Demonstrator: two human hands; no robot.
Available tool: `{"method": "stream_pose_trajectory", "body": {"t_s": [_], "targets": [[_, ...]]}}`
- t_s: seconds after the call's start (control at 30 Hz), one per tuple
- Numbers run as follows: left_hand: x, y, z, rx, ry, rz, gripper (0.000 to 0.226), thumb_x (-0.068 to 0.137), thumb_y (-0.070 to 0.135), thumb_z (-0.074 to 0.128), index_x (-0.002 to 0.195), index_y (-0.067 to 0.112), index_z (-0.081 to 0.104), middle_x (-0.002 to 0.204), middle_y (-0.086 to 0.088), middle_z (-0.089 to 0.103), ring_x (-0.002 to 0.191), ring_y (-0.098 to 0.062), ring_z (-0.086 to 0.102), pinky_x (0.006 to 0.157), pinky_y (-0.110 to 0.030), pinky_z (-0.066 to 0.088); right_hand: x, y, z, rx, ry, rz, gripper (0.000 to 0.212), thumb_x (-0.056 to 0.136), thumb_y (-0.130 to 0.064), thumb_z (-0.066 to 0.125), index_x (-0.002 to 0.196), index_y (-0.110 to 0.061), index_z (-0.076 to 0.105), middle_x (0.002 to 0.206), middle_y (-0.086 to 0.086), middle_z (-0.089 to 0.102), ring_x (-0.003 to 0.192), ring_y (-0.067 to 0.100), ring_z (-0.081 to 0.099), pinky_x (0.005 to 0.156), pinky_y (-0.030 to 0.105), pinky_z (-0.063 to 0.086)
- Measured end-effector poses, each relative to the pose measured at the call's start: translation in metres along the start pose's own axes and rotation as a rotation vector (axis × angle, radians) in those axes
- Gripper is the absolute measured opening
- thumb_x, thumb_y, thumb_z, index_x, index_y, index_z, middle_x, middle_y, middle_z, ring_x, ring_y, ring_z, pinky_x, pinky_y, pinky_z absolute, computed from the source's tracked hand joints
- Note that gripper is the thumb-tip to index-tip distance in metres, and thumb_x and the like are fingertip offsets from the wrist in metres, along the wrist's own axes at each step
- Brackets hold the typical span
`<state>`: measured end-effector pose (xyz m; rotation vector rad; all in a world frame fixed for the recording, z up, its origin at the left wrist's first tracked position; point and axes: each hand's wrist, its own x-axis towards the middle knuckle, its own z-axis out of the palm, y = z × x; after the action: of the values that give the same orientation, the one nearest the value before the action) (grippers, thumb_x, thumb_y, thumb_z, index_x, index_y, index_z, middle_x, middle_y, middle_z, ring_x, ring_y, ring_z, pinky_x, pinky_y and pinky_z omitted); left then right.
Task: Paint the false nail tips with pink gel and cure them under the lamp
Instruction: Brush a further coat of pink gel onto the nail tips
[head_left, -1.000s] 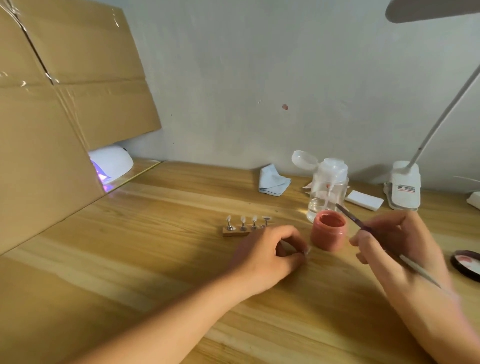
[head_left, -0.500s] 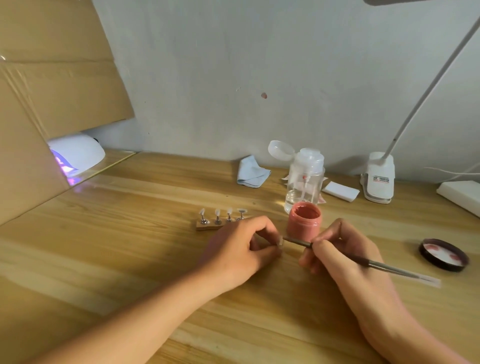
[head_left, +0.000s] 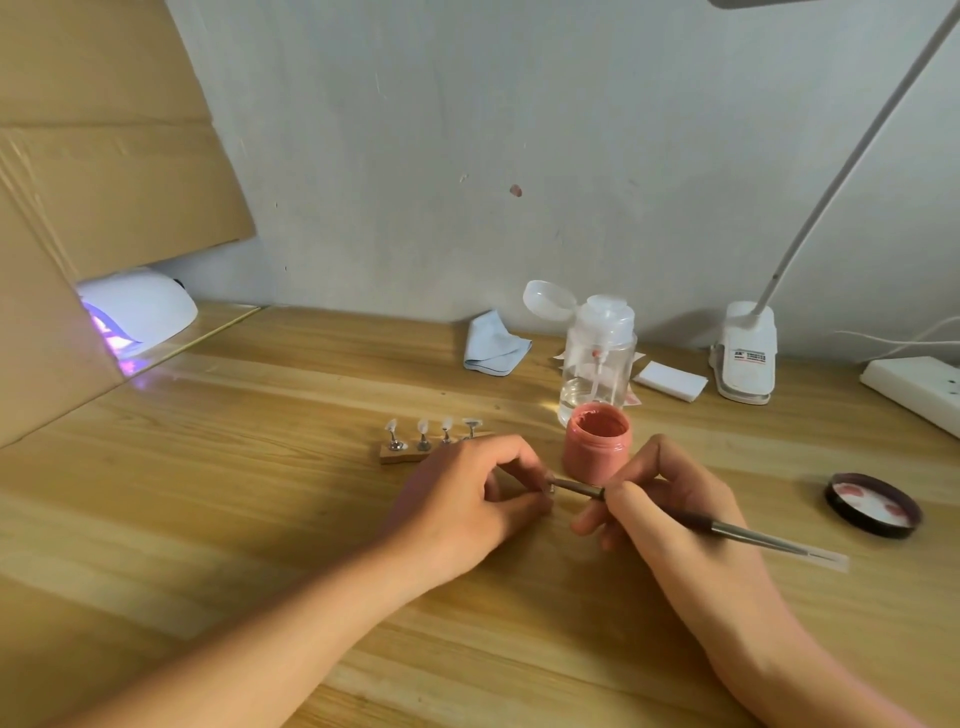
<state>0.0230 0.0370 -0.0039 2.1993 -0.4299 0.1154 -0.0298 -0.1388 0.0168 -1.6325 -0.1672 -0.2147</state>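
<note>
My left hand (head_left: 467, 499) pinches a small nail tip holder (head_left: 549, 486) between thumb and fingers, mostly hidden by them. My right hand (head_left: 670, 509) grips a thin metal brush (head_left: 748, 535), whose tip touches the held nail tip. An open jar of pink gel (head_left: 596, 450) stands just behind the two hands. A wooden stand (head_left: 402, 456) with several nail tips on metal stems sits left of the jar. The white curing lamp (head_left: 137, 312) glows violet at the far left, partly behind cardboard.
A clear pump bottle (head_left: 597, 353) stands behind the jar, with a blue cloth (head_left: 493, 345) and white pads (head_left: 670, 381) beside it. The jar's black lid (head_left: 872, 504) lies at the right. A clip-on desk lamp (head_left: 745, 358), a power strip (head_left: 914, 387) and cardboard panels (head_left: 104, 156) ring the wooden table (head_left: 208, 493).
My right hand has brought the brush down from above the jar to the nail tip held by my left hand. The view has shifted slightly.
</note>
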Motion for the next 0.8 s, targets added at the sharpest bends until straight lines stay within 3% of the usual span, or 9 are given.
{"method": "stream_pose_trajectory", "body": {"t_s": [0.1,0.2,0.27,0.33,0.43,0.63,0.8], "targets": [[0.000,0.001,-0.001,0.012,-0.003,0.018,0.010,0.082,0.033,0.078,0.082,0.034,0.068,0.044,0.018,0.048,0.042,-0.003,0.037,0.046,-0.018,0.026,-0.001,0.001,-0.001,-0.013,0.016,-0.043,0.013,0.085,0.002,0.059,0.077,-0.005,0.051,0.064,0.009,0.069,0.054,0.011,0.053,0.053,0.017,0.043],[-0.001,0.003,-0.002,0.030,-0.011,0.048,0.010,0.083,0.028,0.077,0.080,0.032,0.068,0.059,0.032,0.056,0.048,-0.002,0.041,0.050,-0.016,0.032,-0.004,-0.001,-0.004,-0.022,0.131,-0.185,0.013,0.088,-0.018,0.064,0.084,-0.016,0.052,0.063,0.012,0.053,0.057,0.014,0.042,0.050,0.020,0.034],[-0.001,0.002,-0.002,0.033,-0.010,0.051,0.010,0.083,0.029,0.077,0.081,0.033,0.068,0.070,0.032,0.060,0.052,-0.003,0.043,0.053,-0.017,0.035,-0.004,-0.004,-0.005,-0.062,0.174,-0.240,0.015,0.087,-0.029,0.065,0.088,-0.019,0.054,0.068,0.008,0.056,0.060,0.012,0.048,0.054,0.021,0.038],[0.000,0.001,-0.002,0.041,-0.015,0.062,0.010,0.083,0.030,0.077,0.083,0.035,0.068,0.079,0.029,0.064,0.054,-0.003,0.044,0.055,-0.016,0.035,-0.002,-0.004,-0.006,-0.098,0.173,-0.224,0.011,0.082,-0.027,0.060,0.090,-0.019,0.058,0.076,-0.002,0.069,0.069,0.006,0.062,0.062,0.019,0.046],[0.000,0.001,-0.001,0.070,-0.013,0.073,0.011,0.082,0.033,0.077,0.085,0.039,0.068,0.090,0.023,0.066,0.057,-0.002,0.047,0.058,-0.017,0.036,0.003,-0.001,-0.008,-0.100,0.196,-0.156,0.017,0.076,-0.022,0.052,0.088,-0.016,0.061,0.077,-0.006,0.074,0.071,0.001,0.065,0.066,0.014,0.047],[0.001,0.001,-0.001,0.045,-0.005,0.069,0.012,0.082,0.036,0.077,0.090,0.043,0.070,0.091,0.021,0.064,0.057,-0.002,0.047,0.061,-0.023,0.041,0.005,0.007,-0.012,-0.137,0.241,-0.045,0.013,0.070,-0.030,0.051,0.077,-0.025,0.061,0.074,-0.001,0.073,0.071,0.012,0.060,0.075,0.041,0.047],[0.000,0.001,0.000,0.044,-0.006,0.071,0.009,0.083,0.038,0.076,0.090,0.042,0.072,0.088,0.019,0.062,0.057,-0.002,0.046,0.063,-0.027,0.043,0.009,0.011,-0.011,-0.133,0.255,-0.017,0.012,0.070,-0.032,0.050,0.076,-0.030,0.060,0.074,-0.002,0.073,0.068,0.011,0.058,0.071,0.040,0.045]]}}
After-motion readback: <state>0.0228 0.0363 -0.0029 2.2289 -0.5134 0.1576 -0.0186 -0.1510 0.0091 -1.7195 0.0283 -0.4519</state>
